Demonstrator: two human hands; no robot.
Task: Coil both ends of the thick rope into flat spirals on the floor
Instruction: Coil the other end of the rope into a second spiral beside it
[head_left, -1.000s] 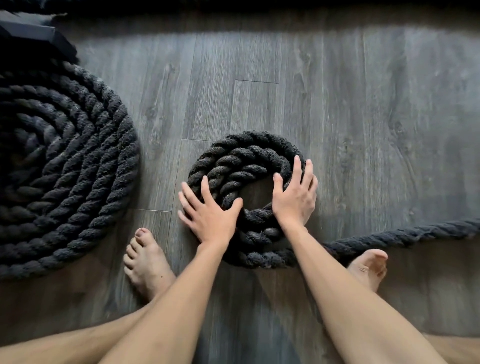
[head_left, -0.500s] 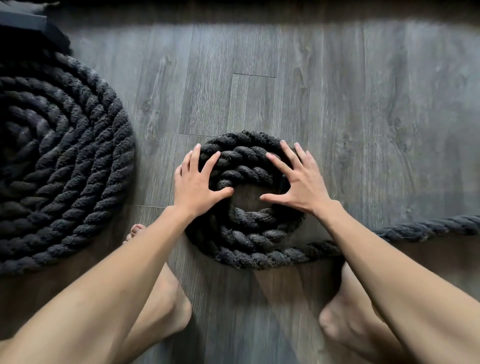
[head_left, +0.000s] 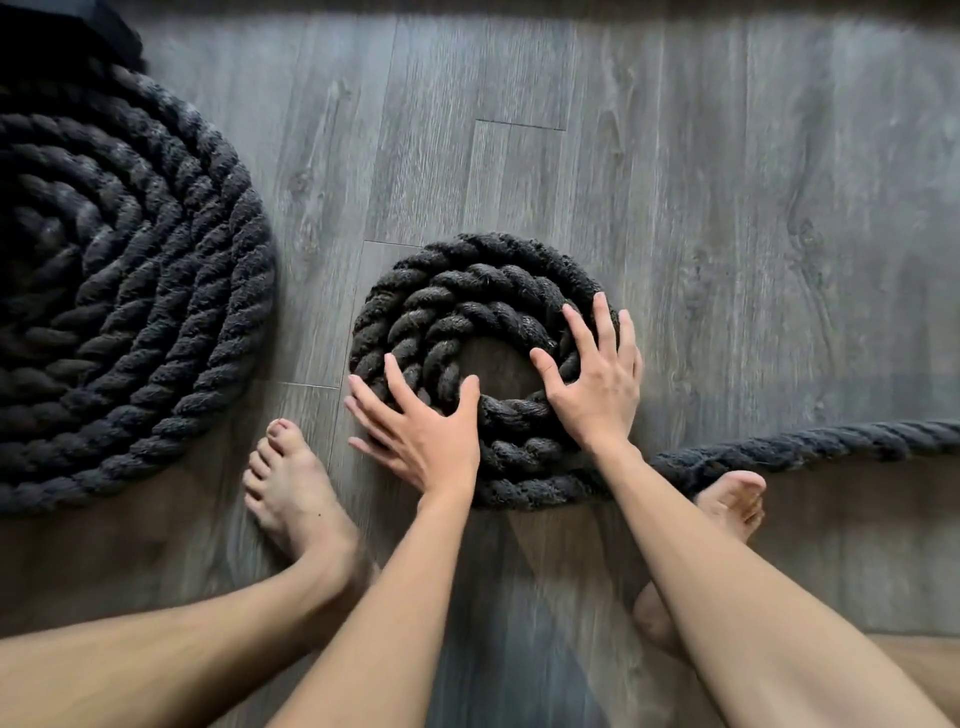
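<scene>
lower now, my left hand (head_left: 421, 431) presses the small round spiral (head_left: 467, 291); right hand (head_left: 597, 384) opposite. fingers splayed wide on its fuzzy, twisted strands.

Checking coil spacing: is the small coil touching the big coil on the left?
Apart. The head view shows a strip of bare floor running between the small coil and the big coil, with no strand bridging the gap.

The rope (head_left: 467, 291) is thick twisted fibre, dark charcoal, matt and fuzzy, rough along its strands. The floor (head_left: 727, 208) is grey wood-grain plank, smooth with a faint sheen.
</scene>
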